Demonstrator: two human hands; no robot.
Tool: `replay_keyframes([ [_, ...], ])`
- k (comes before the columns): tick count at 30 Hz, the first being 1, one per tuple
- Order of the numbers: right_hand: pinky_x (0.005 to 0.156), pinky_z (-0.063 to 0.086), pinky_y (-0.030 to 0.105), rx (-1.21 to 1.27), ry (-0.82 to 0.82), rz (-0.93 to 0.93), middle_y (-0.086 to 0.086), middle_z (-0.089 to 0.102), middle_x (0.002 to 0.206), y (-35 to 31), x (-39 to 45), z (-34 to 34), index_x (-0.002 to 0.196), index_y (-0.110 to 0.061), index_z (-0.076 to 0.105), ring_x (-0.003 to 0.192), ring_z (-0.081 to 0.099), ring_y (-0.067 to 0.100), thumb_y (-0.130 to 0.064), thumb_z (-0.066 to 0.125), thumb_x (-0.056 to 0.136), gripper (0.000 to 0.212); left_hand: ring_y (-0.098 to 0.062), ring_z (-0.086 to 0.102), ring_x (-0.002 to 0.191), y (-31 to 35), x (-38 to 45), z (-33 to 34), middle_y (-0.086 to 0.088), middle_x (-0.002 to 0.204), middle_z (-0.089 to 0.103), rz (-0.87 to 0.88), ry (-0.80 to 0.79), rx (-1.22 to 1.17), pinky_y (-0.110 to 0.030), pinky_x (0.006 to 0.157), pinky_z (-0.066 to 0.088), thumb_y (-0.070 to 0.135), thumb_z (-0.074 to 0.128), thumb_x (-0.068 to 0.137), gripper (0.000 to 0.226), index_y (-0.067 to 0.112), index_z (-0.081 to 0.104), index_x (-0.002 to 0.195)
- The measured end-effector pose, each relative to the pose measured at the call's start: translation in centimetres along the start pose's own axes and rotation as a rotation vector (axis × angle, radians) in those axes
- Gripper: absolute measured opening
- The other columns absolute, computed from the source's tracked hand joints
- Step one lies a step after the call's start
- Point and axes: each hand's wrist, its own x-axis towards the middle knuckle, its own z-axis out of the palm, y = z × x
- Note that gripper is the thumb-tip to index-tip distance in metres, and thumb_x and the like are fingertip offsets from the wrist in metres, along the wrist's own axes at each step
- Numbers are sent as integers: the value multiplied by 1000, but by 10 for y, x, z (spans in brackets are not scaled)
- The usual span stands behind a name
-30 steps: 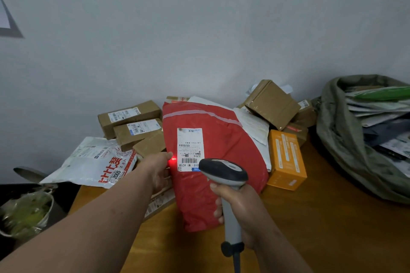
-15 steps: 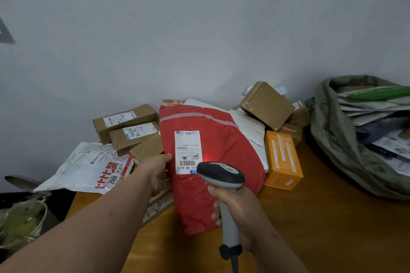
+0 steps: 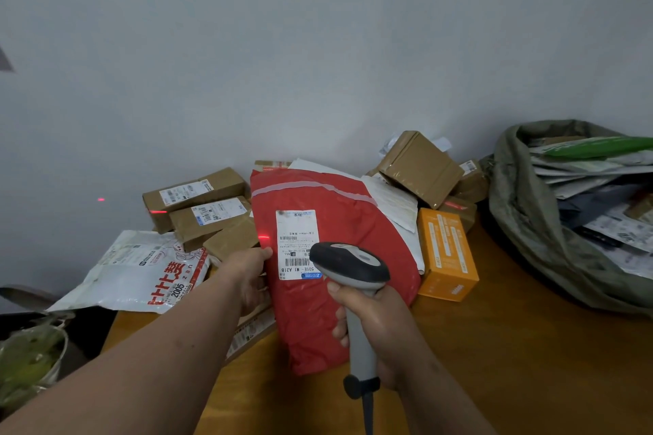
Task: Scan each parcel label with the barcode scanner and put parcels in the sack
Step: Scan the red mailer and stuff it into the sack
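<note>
Scanner aimed at red parcel's label, left hand steadying the parcel.

Nearest: right hand (image 3: 380,332) wraps its fingers round the grey handle of the barcode scanner (image 3: 353,279), dark head pointing away toward the wall, cable trailing off the near edge of the desk (image 3: 512,364). Left hand (image 3: 249,275) grips the left edge of the red mailer bag (image 3: 328,314), thumb on top; bag stands propped, white shipping label (image 3: 296,244) facing the camera, partly hidden by the scanner head. Red laser marks fall left of the label, on a brown carton (image 3: 194,192) and the wall (image 3: 318,46). Orange box (image 3: 447,258) just right of the bag. White printed mailer (image 3: 141,272) at the desk's left edge. Cartons piled along the far edge. Olive sack (image 3: 530,222) at the right edge, mouth gaping, envelopes inside.
</note>
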Motion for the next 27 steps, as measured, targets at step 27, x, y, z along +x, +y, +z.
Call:
replay_keyframes([
  [27,53,48,30,-40,6,16,6,63,60,-2,3,-1,82,0,70,57,60,21,-27,76,86,28,-28,63,105,3,-10,-2,-12,112,69,9,8,11,-41,79,50,24,50,103,27,8,59,122],
])
